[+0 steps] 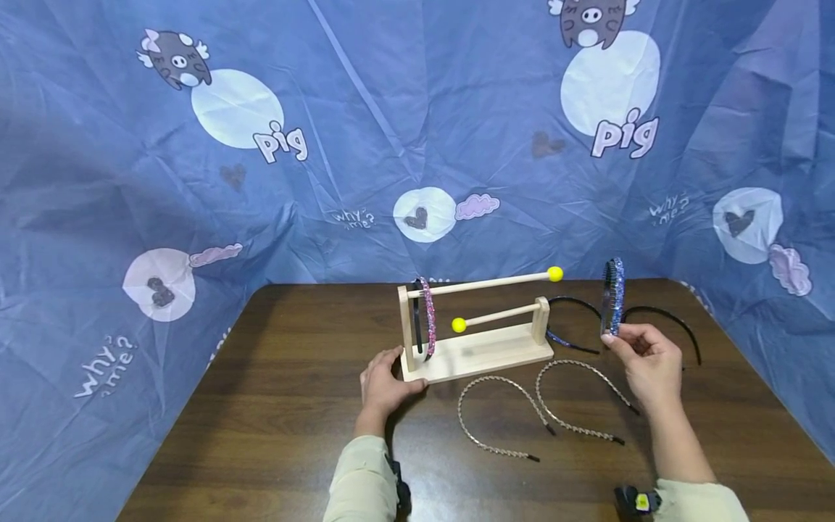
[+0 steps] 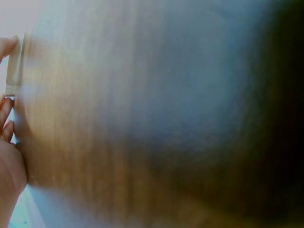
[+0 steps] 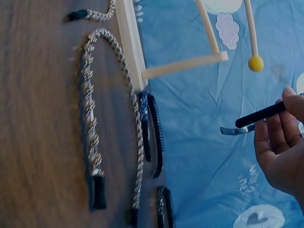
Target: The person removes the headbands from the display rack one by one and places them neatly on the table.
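A headband with blue sparkling stones point(image 1: 617, 297) stands upright in my right hand point(image 1: 654, 366), which pinches it near its lower end. In the right wrist view, the black end point(image 3: 260, 115) of this headband lies between thumb and fingers. My left hand point(image 1: 383, 388) grips the left end of a wooden stand point(image 1: 485, 354), thumb along the front edge. The left wrist view shows only part of that hand point(image 2: 9, 166) and a bit of the stand. From the stand's upper rod point(image 1: 489, 284) hangs a pink sparkling headband point(image 1: 430, 319), by the left post, with a dark band beside it.
Two gold braided headbands point(image 1: 496, 378) lie on the brown table point(image 1: 274, 413) in front of the stand. Dark headbands point(image 1: 665, 312) lie behind the right hand, one with blue stones. Yellow balls point(image 1: 555, 274) cap the rods. A blue printed cloth point(image 1: 365, 130) hangs behind.
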The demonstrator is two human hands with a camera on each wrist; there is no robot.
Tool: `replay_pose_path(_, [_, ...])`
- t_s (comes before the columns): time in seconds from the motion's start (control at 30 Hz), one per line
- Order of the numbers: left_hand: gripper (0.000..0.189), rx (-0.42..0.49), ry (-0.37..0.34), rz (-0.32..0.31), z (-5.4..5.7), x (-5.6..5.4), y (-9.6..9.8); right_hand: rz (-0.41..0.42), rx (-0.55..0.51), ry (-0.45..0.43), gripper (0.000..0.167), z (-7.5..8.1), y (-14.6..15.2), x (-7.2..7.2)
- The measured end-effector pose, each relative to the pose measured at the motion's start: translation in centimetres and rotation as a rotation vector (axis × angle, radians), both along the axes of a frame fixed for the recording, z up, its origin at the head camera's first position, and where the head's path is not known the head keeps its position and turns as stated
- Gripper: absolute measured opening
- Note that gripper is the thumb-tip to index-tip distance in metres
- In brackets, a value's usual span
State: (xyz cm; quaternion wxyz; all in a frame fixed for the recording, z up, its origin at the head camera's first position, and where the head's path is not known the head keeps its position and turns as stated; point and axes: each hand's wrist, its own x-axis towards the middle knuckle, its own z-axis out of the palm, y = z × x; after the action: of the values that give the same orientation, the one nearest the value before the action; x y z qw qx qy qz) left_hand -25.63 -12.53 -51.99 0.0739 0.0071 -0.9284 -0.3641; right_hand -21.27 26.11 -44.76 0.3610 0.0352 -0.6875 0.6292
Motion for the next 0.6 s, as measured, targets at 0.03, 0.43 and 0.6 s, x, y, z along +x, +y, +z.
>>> replay_pose_path(0.03, [0.086,0.0,0.0,-0.001,0.0,0.0,0.0,-0.022,0.034,-0.013,0.016,-1.4,0.9,-0.5])
replay_pose_path(0.43, [0.086,-0.003,0.01,0.006,-0.3,-0.1,0.0,-0.089,0.111,-0.18,0.026,-9.4,6.7,-1.7])
replay_pose_path(0.6, [0.086,0.003,0.014,0.002,-0.3,-0.1,-0.1,-0.043,0.126,-0.178,0.026,-8.9,7.1,-0.9])
